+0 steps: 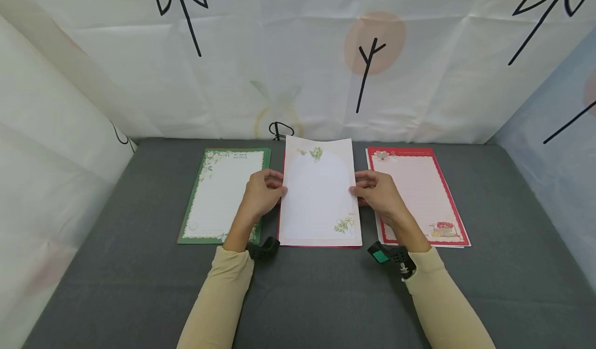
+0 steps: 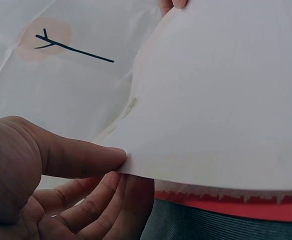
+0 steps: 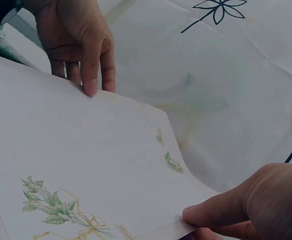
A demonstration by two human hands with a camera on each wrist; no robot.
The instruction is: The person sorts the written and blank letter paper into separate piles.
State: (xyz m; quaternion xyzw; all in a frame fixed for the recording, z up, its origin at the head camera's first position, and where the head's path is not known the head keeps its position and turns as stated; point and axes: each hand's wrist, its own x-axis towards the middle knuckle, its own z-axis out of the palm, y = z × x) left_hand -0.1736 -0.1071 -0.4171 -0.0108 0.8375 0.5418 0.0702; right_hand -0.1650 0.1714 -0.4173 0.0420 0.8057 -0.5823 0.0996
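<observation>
A pale sheet of paper (image 1: pixel 321 199) with green leaf sprigs in two corners is held between both hands in the middle of the table. My left hand (image 1: pixel 263 194) pinches its left edge, thumb on top and fingers beneath. On the opposite edge, my right hand (image 1: pixel 379 194) pinches it the same way. The sheet bows between the hands in the left wrist view. Under it, a red-bordered sheet (image 2: pixel 230 204) shows along the edge; the rest of that one is hidden.
Left of the hands lies a green-bordered sheet (image 1: pixel 223 194), partly under the left forearm. To the right, a red-bordered sheet (image 1: pixel 419 188) rests on white paper. The grey tablecloth (image 1: pixel 321 297) reaches a white printed curtain (image 1: pixel 298 54) at the back.
</observation>
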